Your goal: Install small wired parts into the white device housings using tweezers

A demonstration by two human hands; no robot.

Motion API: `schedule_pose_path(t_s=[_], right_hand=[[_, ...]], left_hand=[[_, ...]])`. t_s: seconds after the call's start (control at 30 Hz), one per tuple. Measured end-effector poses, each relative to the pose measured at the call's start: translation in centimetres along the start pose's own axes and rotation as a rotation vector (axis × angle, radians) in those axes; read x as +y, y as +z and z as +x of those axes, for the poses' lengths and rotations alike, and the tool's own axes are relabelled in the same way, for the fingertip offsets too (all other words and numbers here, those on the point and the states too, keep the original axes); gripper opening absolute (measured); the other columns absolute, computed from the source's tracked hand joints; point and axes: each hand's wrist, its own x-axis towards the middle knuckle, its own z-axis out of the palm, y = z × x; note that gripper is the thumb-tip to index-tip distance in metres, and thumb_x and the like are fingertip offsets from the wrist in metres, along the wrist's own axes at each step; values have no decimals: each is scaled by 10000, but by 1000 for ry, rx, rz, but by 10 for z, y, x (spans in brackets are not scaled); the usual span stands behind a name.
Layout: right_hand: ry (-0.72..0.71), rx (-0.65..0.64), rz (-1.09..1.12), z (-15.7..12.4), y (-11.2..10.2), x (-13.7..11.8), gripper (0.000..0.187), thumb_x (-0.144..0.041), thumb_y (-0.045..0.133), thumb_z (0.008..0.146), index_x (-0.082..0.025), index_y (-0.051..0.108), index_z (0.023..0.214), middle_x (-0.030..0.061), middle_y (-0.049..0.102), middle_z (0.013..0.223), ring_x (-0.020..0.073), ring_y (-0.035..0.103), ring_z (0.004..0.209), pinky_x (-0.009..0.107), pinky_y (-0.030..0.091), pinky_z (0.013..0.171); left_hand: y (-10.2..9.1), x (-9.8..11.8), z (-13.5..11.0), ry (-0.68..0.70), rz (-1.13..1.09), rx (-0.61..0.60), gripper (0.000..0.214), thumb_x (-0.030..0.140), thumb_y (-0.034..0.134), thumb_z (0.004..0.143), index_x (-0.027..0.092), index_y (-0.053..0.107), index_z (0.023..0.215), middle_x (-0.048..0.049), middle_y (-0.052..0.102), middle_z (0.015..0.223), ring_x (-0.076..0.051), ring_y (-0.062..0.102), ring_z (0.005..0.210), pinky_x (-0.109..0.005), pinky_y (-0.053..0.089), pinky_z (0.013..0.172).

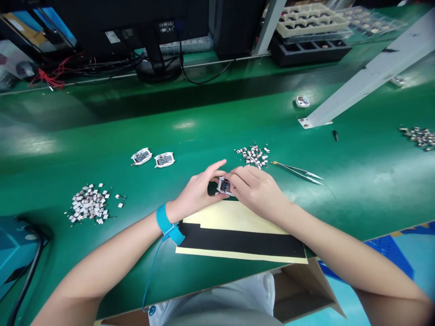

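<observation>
Between my hands is a small white-framed housing with a circuit board [224, 185] inside. My left hand [199, 188] grips its left side between thumb and fingers, with the index finger stretched out; a blue wrist strap [166, 222] with a cord is on that wrist. From the right, my right hand [256, 188] bends over the same housing, fingers pinched at its right edge; what sits under those fingertips is hidden. Just beyond lies a pile of small white parts with leads [254, 155]. Tweezers [299, 172] rest to the right of it.
Two similar housings [165, 160] lie at the left, beyond a larger pile of small white parts [90, 203]. Yellow sheet with a black strip [244, 242] lies in front of me. A slanted metal post [367, 72] stands right; a monitor stand [158, 59] stands behind. A blue box [16, 253] sits left.
</observation>
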Motion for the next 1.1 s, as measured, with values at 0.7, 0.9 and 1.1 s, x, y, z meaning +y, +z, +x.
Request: schedule_pose_path(t_s=[0.7,0.9,1.1], right_hand=[[116,103,267,-6,3,-1,248,-101,370,844,-127,613,887,100,644,850,162,594,743,271,497,587],[132,80,223,-3,0,-3,163,-74,453,793,-139,603,794,82,652,799,167,591,702,276,468,565],[282,131,531,0,8,-4,134,-87,505,788,-194,585,782,26,648,796,126,579,703,281,459,636]], left_hand=[[4,6,-6,-57,-25,114,631,190,675,661,211,341,1196,-40,623,1019,-126,613,833,-269,511,782],[6,7,-6,-48,16,141,593,181,677,662,202,358,1162,-48,621,1036,-132,619,861,-272,497,798],[7,7,-6,-77,-30,138,609,202,691,651,205,355,1158,-32,624,1012,-115,619,806,-243,504,750]])
